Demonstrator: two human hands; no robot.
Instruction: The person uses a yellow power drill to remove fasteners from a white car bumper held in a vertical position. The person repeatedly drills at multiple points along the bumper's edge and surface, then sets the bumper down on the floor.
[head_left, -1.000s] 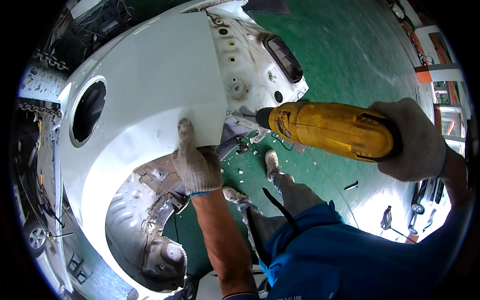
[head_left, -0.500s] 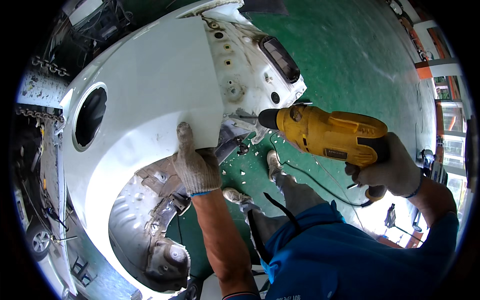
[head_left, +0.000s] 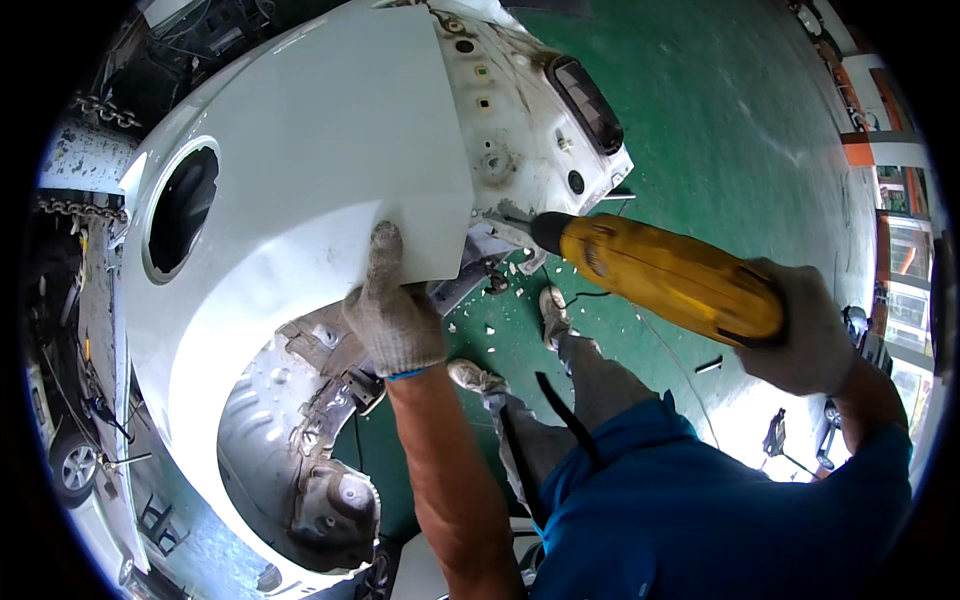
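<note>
One white panel (head_left: 340,150): curved body piece in front of me; round opening (head_left: 182,212) near its left edge, silvery wheel housing (head_left: 262,430) showing under its arched lower edge.
Left hand (head_left: 395,305): gloved, holding the panel at its lower edge, short of the lower right corner; thumb laid up the outer face, fingers curled under and mostly out of sight.
Right hand (head_left: 803,335): gloved, wrapped round the rear of the yellow drill (head_left: 670,272); trigger hidden, so I cannot tell whether it is pressed.
Drill bit (head_left: 517,220): aimed left at the stained inner metal (head_left: 510,135), just past the panel's right edge and above that corner; contact and spin not readable.
Floor below: green floor (head_left: 720,130), pale chips (head_left: 490,330) scattered near my shoes (head_left: 553,312).
Step in hand: drilling, or lining up to drill, at the inner metal, I judge; left hand probably bracing.
Next move calls for: steady pressure along the bit, I think, with the thumb well clear should it skid toward the panel's finish.
</note>
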